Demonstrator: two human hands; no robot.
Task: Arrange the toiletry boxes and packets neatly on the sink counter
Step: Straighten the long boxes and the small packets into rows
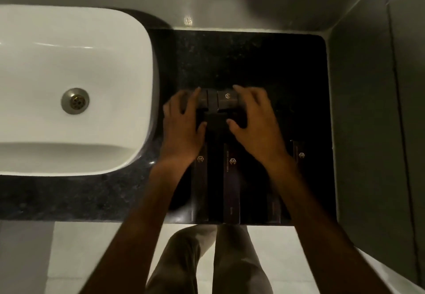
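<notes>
Several dark toiletry boxes with small gold logos lie on the black speckled counter [253, 59] right of the sink. A short row of small boxes [218, 100] sits between my hands. My left hand [184, 126] presses the row's left end and my right hand [255, 121] cups its right end, with both thumbs on a dark packet [216, 122] just in front. Long boxes [231, 183] lie side by side toward the counter's front edge, partly under my forearms. Another long box [300, 153] lies at the far right.
A white rectangular basin [69, 86] with a metal drain [75, 101] fills the left. A grey wall [368, 109] bounds the counter on the right and a pale backsplash [230, 6] at the back. Pale floor tiles and my legs show below the front edge.
</notes>
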